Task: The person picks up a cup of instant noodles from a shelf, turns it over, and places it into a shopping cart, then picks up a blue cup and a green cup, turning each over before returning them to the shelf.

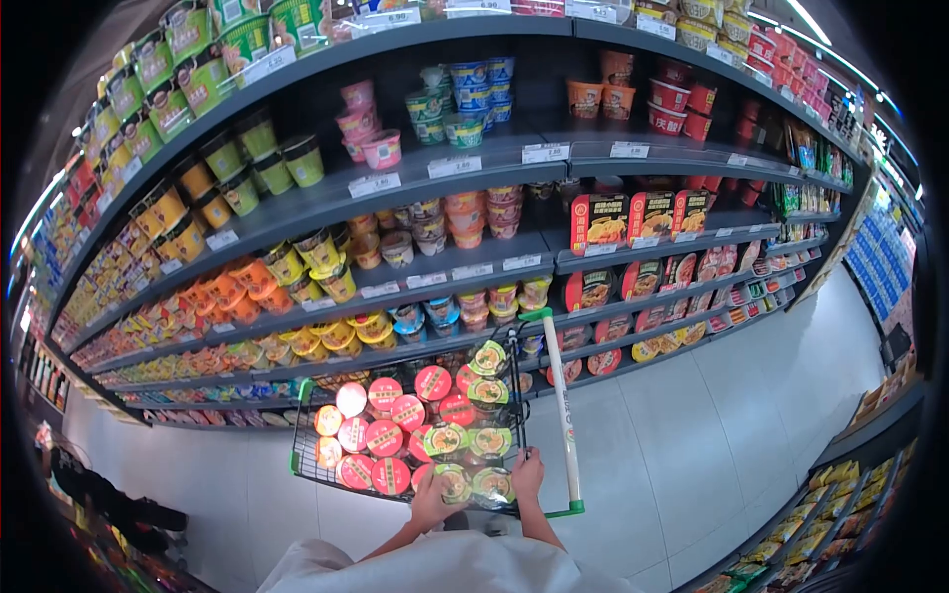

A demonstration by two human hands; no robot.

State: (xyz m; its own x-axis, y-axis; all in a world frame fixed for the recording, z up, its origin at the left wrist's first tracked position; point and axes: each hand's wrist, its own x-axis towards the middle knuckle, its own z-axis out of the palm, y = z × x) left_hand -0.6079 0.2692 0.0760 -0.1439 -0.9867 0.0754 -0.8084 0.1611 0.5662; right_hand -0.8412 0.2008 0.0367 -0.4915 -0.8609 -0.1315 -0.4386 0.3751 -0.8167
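A shopping cart (302, 392) with a dark wire basket stands before me, filled with instant noodle cups. Red-lidded cups (384, 438) fill its middle, while green-lidded cups (489, 442) line the end by the handle. My left hand (432, 501) is closed against the side of a green-lidded noodle cup (456, 483) at the near edge; its fingertips are partly hidden. Beside another green-lidded cup (492, 486), my right hand (528, 475) has its fingers curled over the basket's dark rim at the handle end.
Ahead runs a long shelf (465, 168) stacked with noodle cups, bowls and red boxes (599, 219). The cart's pale handle (567, 425) is to the right. Bagged snacks (820, 514) line the lower right; a dark wheeled object (124, 504) stands at left on the tiled floor (682, 435).
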